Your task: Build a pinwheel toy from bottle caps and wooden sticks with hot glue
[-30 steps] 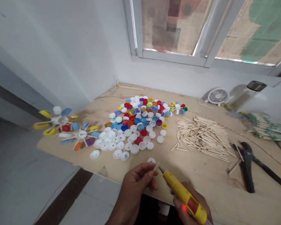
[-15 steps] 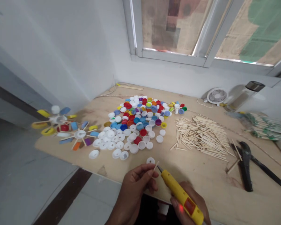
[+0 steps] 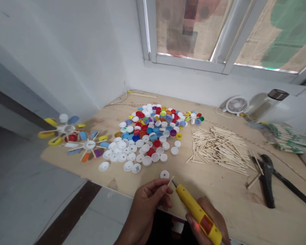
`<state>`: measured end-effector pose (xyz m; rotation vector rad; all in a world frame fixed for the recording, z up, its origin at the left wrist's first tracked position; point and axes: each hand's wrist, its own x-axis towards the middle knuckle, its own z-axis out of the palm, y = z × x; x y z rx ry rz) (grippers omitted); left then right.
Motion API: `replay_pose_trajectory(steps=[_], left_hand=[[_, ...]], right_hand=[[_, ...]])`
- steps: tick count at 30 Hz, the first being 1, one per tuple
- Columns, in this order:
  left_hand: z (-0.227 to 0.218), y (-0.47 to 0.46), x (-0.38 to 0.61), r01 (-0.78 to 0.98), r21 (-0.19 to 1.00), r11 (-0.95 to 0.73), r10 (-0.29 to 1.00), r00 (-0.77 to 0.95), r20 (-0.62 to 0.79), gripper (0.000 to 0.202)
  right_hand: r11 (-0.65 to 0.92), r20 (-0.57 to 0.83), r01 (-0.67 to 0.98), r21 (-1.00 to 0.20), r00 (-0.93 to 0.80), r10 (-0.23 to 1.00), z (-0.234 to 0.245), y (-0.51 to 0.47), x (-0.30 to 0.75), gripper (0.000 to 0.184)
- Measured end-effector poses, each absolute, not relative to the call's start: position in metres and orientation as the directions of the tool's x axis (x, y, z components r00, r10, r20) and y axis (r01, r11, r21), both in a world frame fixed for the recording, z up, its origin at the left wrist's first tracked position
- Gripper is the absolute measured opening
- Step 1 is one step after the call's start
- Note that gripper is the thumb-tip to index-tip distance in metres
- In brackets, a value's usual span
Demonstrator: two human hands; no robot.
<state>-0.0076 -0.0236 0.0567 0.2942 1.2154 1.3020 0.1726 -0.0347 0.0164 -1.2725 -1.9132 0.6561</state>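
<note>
My left hand (image 3: pixel 155 199) is closed, pinching a short thin wooden stick (image 3: pixel 170 181) between thumb and fingers. My right hand (image 3: pixel 209 217) wraps around a yellow hot glue pen (image 3: pixel 193 204) with an orange-red switch and a red glow near the thumb. The dark pointed tip of the pen is at the stick's upper part; whether they touch I cannot tell. Just beyond my left fingertips lies a single white bottle cap (image 3: pixel 164 174) with a hole in its middle.
A heap of coloured bottle caps (image 3: pixel 148 136) covers the middle of the table (image 3: pixel 219 194). Cut sticks (image 3: pixel 219 148) and a black-handled cutter (image 3: pixel 267 180) lie right. Cap-and-stick wheels (image 3: pixel 89 145) stand left. A small fan (image 3: pixel 236 104) and glass bottle (image 3: pixel 265 105) are behind.
The view has shifted slightly, so the table things appear a little further right. Both hands, the stick and the pen keep nearly the same pose.
</note>
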Motion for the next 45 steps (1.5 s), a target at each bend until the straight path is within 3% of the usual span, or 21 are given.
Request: replay_pose_trajectory(steps=[19,36,40,45], left_hand=[[0.058,-0.027,-0.009,-0.558,0.763,0.326,0.844,-0.192,-0.501,0.025],[0.054,-0.03,-0.011,-0.504,0.794,0.34,0.856,-0.185,-0.484,0.025],[0.051,-0.03,-0.02,-0.349,0.889,0.297,0.873,-0.277,-0.401,0.022],[0.047,-0.026,-0.043,0.158,0.979,0.131,0.918,-0.393,-0.059,0.013]], right_hand=[[0.396,0.265,0.577,-0.715,-0.3,0.916,0.02,-0.036,0.179,0.035],[0.304,0.219,0.549,-0.778,-0.216,0.952,0.036,-0.03,0.177,0.033],[0.185,0.152,0.523,-0.832,-0.106,0.983,0.029,-0.033,0.183,0.03],[-0.026,0.059,0.448,-0.894,0.175,0.983,0.016,-0.035,0.191,0.045]])
